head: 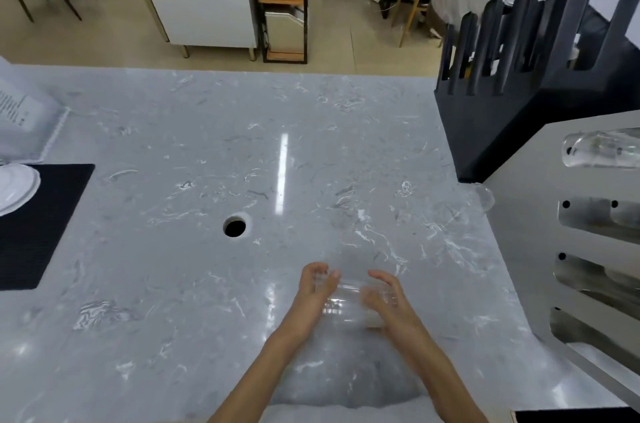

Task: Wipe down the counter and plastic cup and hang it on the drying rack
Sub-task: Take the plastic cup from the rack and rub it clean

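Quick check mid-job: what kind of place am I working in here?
Probably a cafe or restaurant service counter: a marble-look counter beside a metal drying rack with a glass on a peg, and dining chairs and a round table on the floor beyond it.

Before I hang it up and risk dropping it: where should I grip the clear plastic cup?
Grip the plastic cup round its ribbed side wall, not its thin rim. It lies tilted between the left hand and right hand, so probably close the right-hand fingers round the wall from the right, toward the drying rack.
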